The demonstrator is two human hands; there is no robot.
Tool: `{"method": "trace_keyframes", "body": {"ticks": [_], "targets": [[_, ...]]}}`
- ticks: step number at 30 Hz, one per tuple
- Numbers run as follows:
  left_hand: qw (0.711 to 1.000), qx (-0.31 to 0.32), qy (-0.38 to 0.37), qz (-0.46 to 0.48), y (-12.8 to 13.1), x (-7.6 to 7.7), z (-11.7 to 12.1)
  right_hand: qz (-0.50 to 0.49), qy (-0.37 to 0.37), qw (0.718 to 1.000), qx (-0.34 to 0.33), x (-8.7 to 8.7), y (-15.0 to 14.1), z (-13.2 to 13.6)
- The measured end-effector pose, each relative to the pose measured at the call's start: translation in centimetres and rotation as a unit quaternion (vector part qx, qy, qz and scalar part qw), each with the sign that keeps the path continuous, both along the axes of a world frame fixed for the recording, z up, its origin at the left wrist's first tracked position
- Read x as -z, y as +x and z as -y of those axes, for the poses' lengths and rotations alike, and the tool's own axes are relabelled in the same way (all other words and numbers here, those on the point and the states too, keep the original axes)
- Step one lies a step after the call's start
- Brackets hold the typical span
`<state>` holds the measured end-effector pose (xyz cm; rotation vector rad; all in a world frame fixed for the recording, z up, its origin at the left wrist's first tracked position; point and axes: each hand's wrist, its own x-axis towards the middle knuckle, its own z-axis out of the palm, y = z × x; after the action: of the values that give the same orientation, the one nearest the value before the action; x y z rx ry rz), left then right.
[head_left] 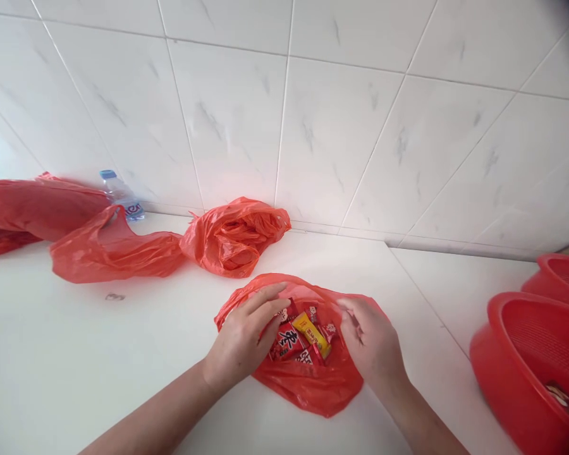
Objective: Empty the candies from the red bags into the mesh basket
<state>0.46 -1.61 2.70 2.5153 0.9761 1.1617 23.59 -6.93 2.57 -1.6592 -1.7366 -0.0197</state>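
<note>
An opened red plastic bag point(313, 387) lies on the white surface with its mouth facing up. Inside it sit several small wrapped snacks: a yellow packet point(312, 335) on top and red packets point(288, 342) with dark and white print around it. My left hand point(246, 338) rests at the bag's left side, fingers stretched over the rim, holding nothing. On the opposite side is my right hand point(372, 341), its fingers loosely bent and apart beside the snacks, touching or very near the bag's right rim. No item shows in it.
Against the tiled wall point(341, 139) lies a bunched red plastic bag point(237, 237), joined by more red bags point(118, 246) to the left. A clear bottle point(122, 194) with a blue cap stands behind them. Red plastic baskets point(507, 354) occupy the right side.
</note>
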Motion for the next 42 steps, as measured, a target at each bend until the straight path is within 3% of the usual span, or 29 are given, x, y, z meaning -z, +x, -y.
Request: {"method": "trace_keyframes", "body": {"ticks": [3,6,10,14,17,20,24,29,34,36,39,42], "targets": [[0.993,-0.003,0.078,-0.084,0.3,-1.7,-1.3,0.014,-0.011,1.0,-0.014,-0.6,0.1,-1.1],[0.98,-0.017,0.088,-0.179,0.9,-2.3,-3.1,0.019,-0.063,0.997,-0.027,-1.1,0.3,-2.3],[0.97,-0.047,-0.044,-0.233,0.9,-0.4,-5.3,-0.033,-0.172,0.984,-0.046,-0.9,1.2,-3.1],[0.967,-0.047,-0.128,-0.216,0.1,1.5,-6.2,-0.101,-0.196,0.973,-0.064,0.5,2.6,-3.5],[0.979,-0.054,-0.106,-0.168,-0.4,1.4,-5.4,-0.158,-0.199,0.965,-0.06,1.5,3.3,-3.6],[0.991,-0.054,-0.004,-0.118,-0.8,0.7,-3.3,-0.197,-0.203,0.959,-0.033,1.4,3.4,-3.4],[0.984,0.035,0.127,-0.117,-1.2,0.0,0.1,-0.151,-0.14,0.978,-0.033,-0.4,2.5,-2.1],[0.967,0.119,0.125,-0.187,-1.5,0.2,2.2,-0.055,-0.115,0.987,-0.095,-1.8,0.9,1.2],[0.973,0.125,0.064,-0.185,-1.5,0.7,2.2,0.002,-0.039,0.987,-0.159,0.4,0.1,3.5],[0.973,0.145,0.046,-0.175,-1.5,0.7,2.2,-0.026,-0.034,0.987,-0.154,1.2,0.1,3.7],[0.971,0.177,0.039,-0.153,-1.4,0.7,2.4,-0.151,-0.064,0.98,-0.11,1.7,0.1,3.9],[0.97,0.198,0.036,-0.134,-1.1,0.6,2.5,-0.35,-0.121,0.927,-0.054,1.3,0.0,3.9]]}}
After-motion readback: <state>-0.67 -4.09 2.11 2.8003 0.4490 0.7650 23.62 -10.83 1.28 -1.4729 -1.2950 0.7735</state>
